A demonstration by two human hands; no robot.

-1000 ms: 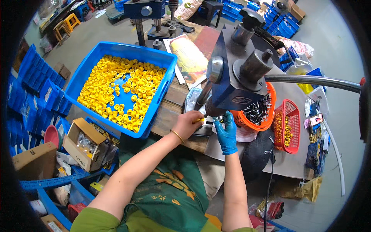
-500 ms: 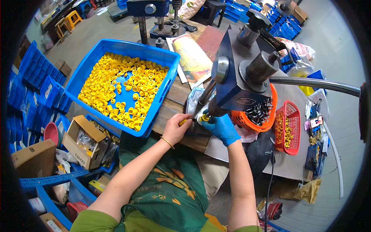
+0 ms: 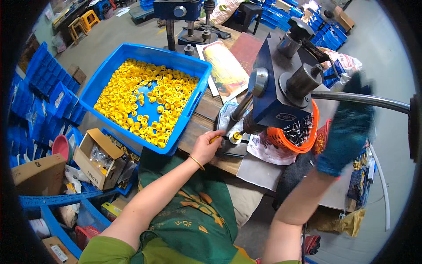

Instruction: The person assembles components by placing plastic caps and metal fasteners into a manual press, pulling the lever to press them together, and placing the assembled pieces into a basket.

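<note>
My left hand (image 3: pixel 205 148) is closed at the front edge of the press base, pinching a small yellow cap (image 3: pixel 214 139) that is partly hidden by the fingers. Just to its right, another yellow piece (image 3: pixel 237 136) sits in the round holder under the ram of the blue bench press (image 3: pixel 281 97). My right hand (image 3: pixel 347 132), in a blue glove, is raised at the press's long metal lever (image 3: pixel 387 101). Motion smears its fingers, so whether they grip the lever cannot be told. At left, a blue tray (image 3: pixel 176 143) holds many loose yellow caps (image 3: pixel 127 97).
Right of the press, an orange basket (image 3: pixel 283 147) holds dark metal pieces; a red basket (image 3: pixel 324 132) is partly behind my right hand. A second press (image 3: pixel 178 11) stands at the back. An open cardboard box (image 3: pixel 94 169) and blue bins (image 3: pixel 50 75) are at left.
My right hand has left the holder under the ram and swung up and right to the lever. A yellow piece now shows in the holder. My left hand stays beside it.
</note>
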